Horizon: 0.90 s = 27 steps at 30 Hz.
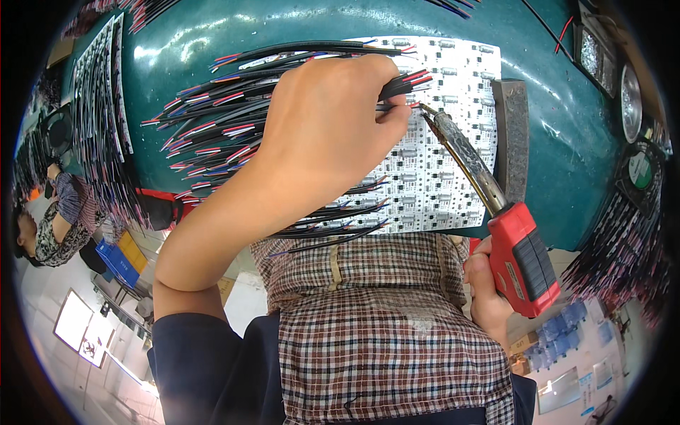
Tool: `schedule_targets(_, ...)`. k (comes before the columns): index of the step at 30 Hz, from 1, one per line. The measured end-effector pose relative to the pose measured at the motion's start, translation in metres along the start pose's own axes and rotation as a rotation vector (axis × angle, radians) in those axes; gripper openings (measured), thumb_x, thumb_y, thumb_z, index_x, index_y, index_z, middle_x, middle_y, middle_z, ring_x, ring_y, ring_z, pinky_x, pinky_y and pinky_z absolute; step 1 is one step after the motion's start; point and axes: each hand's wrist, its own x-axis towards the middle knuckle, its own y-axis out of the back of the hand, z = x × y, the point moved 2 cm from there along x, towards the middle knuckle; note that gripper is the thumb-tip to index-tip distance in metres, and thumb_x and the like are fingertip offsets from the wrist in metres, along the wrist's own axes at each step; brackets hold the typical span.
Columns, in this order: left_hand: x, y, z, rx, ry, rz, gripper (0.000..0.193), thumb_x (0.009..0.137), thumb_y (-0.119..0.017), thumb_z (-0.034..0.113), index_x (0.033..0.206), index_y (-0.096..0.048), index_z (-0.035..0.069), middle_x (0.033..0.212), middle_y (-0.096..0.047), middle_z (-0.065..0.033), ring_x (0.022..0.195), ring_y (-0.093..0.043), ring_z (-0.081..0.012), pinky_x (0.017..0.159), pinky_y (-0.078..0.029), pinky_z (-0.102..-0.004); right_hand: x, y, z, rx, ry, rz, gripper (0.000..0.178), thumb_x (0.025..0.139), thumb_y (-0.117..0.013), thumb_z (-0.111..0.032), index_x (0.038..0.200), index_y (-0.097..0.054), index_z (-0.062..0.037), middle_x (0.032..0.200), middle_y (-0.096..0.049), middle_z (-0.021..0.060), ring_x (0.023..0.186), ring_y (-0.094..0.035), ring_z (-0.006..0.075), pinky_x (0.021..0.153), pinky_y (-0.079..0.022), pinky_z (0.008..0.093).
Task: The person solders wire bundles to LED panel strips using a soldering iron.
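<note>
My left hand [340, 106] is closed on several black cables [397, 87] with red and white wire ends, pinching one lead between thumb and finger. Beneath it lies a white panel of circuit boards [440, 173], dotted with rows of small components. My right hand [484, 287] grips a red and black soldering gun [523, 262] by its handle. The gun's metal tip points up and left, right beside the pinched wire end; whether they touch I cannot tell. More black cables [212, 134] fan out to the left from under my wrist, their stripped ends showing red, white and blue.
A dark metal bar [511, 142] lies along the panel's right edge on the green tabletop [283, 25]. Cable bundles hang at the far left [106, 120] and right [620, 255]. A round metal dish [630, 103] and a reel [641, 170] sit at right. Another person [60, 219] works at left.
</note>
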Motion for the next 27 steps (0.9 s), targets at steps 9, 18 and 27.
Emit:
schedule_targets(9,0.002,0.0,-0.002,0.0,-0.037,0.007,0.02,0.08,-0.076,0.017,0.089,-0.07,0.001,0.072,-0.068,-0.0114,0.06,-0.066,-0.0242,0.059,-0.05,-0.0326,0.001,0.002,0.0,-0.049,0.054,-0.023,0.011,0.091,-0.066,-0.009,0.094,-0.058,-0.0022,0.07,-0.052,0.0027,0.053,-0.047,0.0084,0.05,-0.037,0.024)
schedule_targets(18,0.003,-0.002,-0.003,0.033,-0.058,0.013,0.021,0.079,-0.077,0.017,0.091,-0.07,0.001,0.073,-0.069,-0.0111,0.061,-0.066,-0.0242,0.061,-0.051,-0.0323,-0.005,0.011,-0.006,-0.075,-0.119,-0.106,0.012,0.092,-0.064,-0.009,0.1,-0.058,-0.0021,0.07,-0.054,0.004,0.054,-0.048,0.0079,0.05,-0.037,0.0237)
schedule_targets(27,0.009,0.001,-0.004,-0.036,-0.112,-0.004,0.02,0.082,-0.071,0.016,0.08,-0.064,-0.002,0.061,-0.055,-0.0138,0.05,-0.049,-0.0248,0.053,-0.043,-0.0341,-0.008,0.008,0.009,-0.077,-0.008,-0.059,0.015,0.092,-0.065,-0.011,0.101,-0.059,-0.0012,0.07,-0.055,0.0037,0.054,-0.048,0.0077,0.051,-0.037,0.0226)
